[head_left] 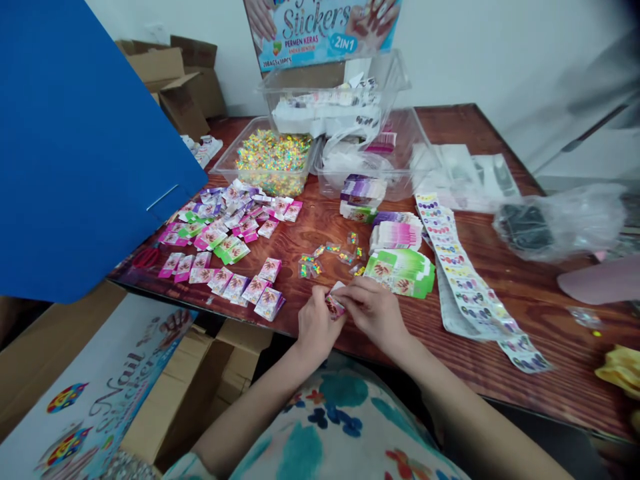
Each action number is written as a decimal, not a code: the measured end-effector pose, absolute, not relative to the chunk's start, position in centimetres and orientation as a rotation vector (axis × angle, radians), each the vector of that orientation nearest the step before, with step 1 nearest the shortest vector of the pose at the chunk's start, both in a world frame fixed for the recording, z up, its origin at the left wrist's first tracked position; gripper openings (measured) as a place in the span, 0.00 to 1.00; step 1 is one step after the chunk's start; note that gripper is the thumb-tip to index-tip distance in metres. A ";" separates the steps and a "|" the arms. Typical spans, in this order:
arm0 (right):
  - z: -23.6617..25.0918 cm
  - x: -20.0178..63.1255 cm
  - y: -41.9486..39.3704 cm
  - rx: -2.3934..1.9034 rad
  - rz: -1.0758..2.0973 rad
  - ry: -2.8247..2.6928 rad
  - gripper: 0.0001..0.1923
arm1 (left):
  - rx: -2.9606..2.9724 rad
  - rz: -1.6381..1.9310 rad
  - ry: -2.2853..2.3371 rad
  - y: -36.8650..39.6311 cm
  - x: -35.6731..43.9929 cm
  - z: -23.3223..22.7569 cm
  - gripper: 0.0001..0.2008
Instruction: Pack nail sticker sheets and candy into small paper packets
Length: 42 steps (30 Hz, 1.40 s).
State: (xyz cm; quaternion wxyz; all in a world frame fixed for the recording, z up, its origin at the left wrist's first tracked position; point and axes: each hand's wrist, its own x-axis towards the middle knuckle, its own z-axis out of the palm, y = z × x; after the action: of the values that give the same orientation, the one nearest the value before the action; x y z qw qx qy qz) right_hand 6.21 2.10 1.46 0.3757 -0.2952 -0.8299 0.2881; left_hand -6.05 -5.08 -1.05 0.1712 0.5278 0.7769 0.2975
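Close to the table's front edge, my left hand (pixel 320 321) is closed around a small printed box (pixel 334 307) with pink on its face. My right hand (pixel 373 308) pinches at the box's upper end, where a pale flap shows; whether a separate slip is between those fingers I cannot tell. Just beyond my hands lie several small clear candy packets (pixel 333 248). Flat green cartons (pixel 403 270) are fanned out past my right hand, with pink cartons (pixel 397 235) and purple cartons (pixel 364 190) behind. Filled small boxes (pixel 255 291) stand in a row to the left.
A heap of small boxes (pixel 235 217) covers the left side. Behind it sits a clear tub (pixel 227 163) of candy packets. Sticker strips (pixel 465 287) run along the right, near a plastic bag (pixel 580 217). A blue panel (pixel 90 153) blocks the far left; an open carton (pixel 173 393) stands below.
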 end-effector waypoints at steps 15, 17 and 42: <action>2.4 6.8 2.8 -0.816 1.131 -1.859 0.03 | 1.808 0.929 2.161 -5.1 -6.1 -1.9 0.18; 2.5 7.0 2.9 -0.815 1.162 -1.845 0.05 | 1.864 0.936 2.127 -5.1 -6.1 -2.1 0.18; 0.8 6.4 1.4 -0.886 1.640 -1.375 0.25 | 1.331 1.395 1.734 -4.9 -6.2 -0.5 0.23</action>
State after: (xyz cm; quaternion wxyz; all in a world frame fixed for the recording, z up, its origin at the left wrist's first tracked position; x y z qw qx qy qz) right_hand 6.44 1.38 0.76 0.4011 -0.3503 -0.5436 0.6487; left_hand -6.22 -4.94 -0.49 0.2706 0.4941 0.6438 0.5178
